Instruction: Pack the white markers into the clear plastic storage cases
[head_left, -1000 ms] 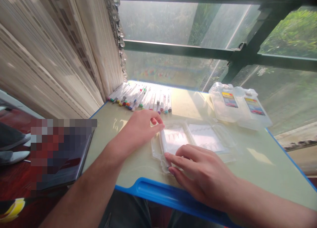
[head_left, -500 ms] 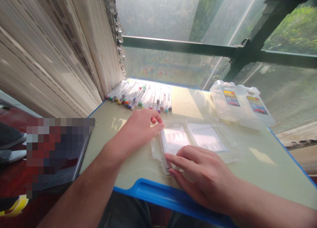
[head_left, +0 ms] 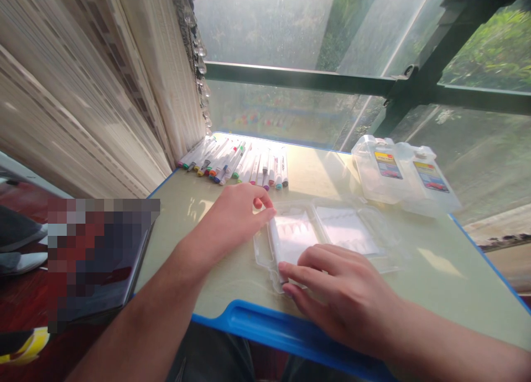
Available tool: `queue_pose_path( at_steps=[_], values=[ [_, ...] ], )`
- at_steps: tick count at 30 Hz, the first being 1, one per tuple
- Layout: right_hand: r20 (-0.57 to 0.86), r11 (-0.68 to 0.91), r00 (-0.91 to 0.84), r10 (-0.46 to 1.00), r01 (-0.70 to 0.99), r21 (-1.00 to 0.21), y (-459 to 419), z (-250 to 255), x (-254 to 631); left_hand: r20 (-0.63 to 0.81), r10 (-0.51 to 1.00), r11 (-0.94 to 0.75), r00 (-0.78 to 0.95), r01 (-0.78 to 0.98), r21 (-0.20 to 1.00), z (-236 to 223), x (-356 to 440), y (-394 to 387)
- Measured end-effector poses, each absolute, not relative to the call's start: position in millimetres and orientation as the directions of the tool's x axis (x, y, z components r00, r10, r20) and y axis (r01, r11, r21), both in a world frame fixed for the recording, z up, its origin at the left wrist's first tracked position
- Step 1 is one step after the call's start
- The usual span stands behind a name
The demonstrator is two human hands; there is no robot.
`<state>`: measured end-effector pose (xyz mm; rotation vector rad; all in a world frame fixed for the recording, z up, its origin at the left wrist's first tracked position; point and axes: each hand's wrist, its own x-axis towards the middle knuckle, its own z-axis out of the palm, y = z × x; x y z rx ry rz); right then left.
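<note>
White marker (head_left: pixel 275 241) at the left side of an open clear plastic case (head_left: pixel 261 249). Runs lengthwise from the window side toward the blue front edge (head_left: pixel 269 322) of the pale table (head_left: pixel 418 293), slanting slightly, with the near end a little farther right. Shows a darker bit at that near end; cannot tell whether cap or base. Pinched at the far end by the left hand (head_left: pixel 240 213), with thumb and forefinger brought nearly together. Held at the near end by the right hand (head_left: pixel 340 293), between thumb and forefinger, with the other fingers loosely curled above the case. Cannot tell whether resting on the case floor. Inside both halves, white sheets (head_left: pixel 348 230) with faint scalloped marks.

On the far left of the table, a row of white markers (head_left: pixel 237 161) with coloured ends, mostly pointing toward the front; dark print on one barrel, too small to read. At the far right, translucent casing (head_left: pixel 371 191) bearing two labels (head_left: pixel 389 165), yellow at the top, blue and red below; lettering too small to read.
</note>
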<state>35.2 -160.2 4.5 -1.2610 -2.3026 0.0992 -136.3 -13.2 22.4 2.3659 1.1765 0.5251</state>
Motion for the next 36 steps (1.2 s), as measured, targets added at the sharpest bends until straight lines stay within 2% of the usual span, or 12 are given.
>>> queue_pose_path(
  at_steps=[14, 25, 27, 29, 33, 36],
  values=[
    [0.407, 0.604, -0.476, 0.779, 0.745, -0.283, -158.7, 1.0, 37.7, 0.144, 0.809, -0.539, 0.569, 0.623, 0.566, 20.2, -136.0, -13.3],
    [0.442, 0.611, -0.484, 0.756, 0.762, -0.211, -158.6, -7.8, 38.9, 0.146, 0.817, -0.534, 0.558, 0.636, 0.557, 16.3, -127.3, -13.9],
    [0.446, 0.599, -0.470, 0.762, 0.773, -0.208, -158.4, -10.7, 38.4, 0.163, 0.810, -0.558, 0.563, 0.657, 0.506, 18.7, -121.9, -16.5],
    [0.445, 0.586, -0.460, 0.768, 0.785, -0.201, -157.8, -12.7, 37.8, 0.151, 0.814, -0.570, 0.561, 0.717, 0.401, 26.0, -115.4, -21.2],
    [0.444, 0.571, -0.446, 0.777, 0.796, -0.200, -157.0, -11.5, 35.5, 0.018, 0.856, -0.512, 0.516, 0.842, 0.169, 51.1, -94.4, -30.2],
    [0.428, 0.559, -0.442, 0.788, 0.805, -0.200, -156.9, -8.9, 33.2, -0.057, 0.873, -0.475, 0.485, 0.870, 0.131, 70.6, -65.7, -27.8]
  ],
)
